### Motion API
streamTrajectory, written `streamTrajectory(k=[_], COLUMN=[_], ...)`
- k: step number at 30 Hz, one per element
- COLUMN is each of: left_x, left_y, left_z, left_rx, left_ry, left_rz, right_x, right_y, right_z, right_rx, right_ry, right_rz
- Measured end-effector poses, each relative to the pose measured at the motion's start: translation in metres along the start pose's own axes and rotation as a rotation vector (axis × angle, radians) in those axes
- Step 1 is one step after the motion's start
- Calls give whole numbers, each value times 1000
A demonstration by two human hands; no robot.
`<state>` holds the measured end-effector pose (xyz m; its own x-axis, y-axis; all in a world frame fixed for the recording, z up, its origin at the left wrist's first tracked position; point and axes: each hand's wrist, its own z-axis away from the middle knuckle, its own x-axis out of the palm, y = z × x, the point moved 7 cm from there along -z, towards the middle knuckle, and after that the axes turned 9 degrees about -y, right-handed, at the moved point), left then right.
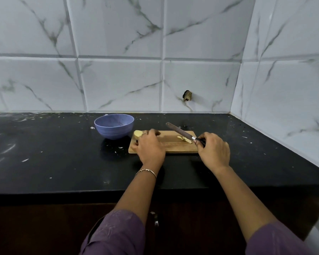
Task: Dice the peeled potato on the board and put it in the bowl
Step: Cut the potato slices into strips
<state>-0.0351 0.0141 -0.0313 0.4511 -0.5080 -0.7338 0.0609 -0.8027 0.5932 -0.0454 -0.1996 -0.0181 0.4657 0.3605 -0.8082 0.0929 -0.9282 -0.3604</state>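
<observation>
On the black countertop (63,153), a wooden cutting board (177,146) is laid out lengthwise, with a blue bowl (114,126) parked just beside its far left corner. The peeled potato (137,133) is sat at the left end of the board, the end nearest the bowl. It's mostly covered by the left hand (150,145), whose fingers are curled over the top of it, so only a pale yellow bit is seen poking out on the left. A ring (143,133) is worn on that hand and a thin bracelet (146,170) on the wrist.

Over at the right end, the knife (180,131) is gripped by its dark handle in the right hand (215,150), fingers wrapped round it. The blade is angled up and to the left across the board, tip out past the far edge. Whether it's resting on the wood or lifted off can't really be told. A small heap of cut potato pieces (184,139) is lying on the board just beside the blade, near the handle.

Purple sleeves (114,234) are seen on both arms. White marble-look tiles (118,80) are fitted behind and along the right side, and the counter is speckled with little white flecks.
</observation>
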Motion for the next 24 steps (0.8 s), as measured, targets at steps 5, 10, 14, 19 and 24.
streamTrajectory(k=[5, 10, 14, 19, 24], left_x=[-17, -22, -22, -19, -5], left_y=[-38, -60, -71, -53, -31], left_z=[-6, -9, -14, -13, -22], left_rx=[-205, -242, -253, -137, 66], left_ry=[30, -32, -45, -71, -179], left_rz=[142, 290, 376, 104, -220], right_x=[15, 32, 35, 31, 33], right_y=[-20, -35, -37, -34, -31], right_z=[8, 16, 18, 18, 15], right_rx=[32, 84, 116, 149, 171], right_ry=[-74, -139, -144, -129, -137], right_rz=[-139, -251, -290, -297, -281])
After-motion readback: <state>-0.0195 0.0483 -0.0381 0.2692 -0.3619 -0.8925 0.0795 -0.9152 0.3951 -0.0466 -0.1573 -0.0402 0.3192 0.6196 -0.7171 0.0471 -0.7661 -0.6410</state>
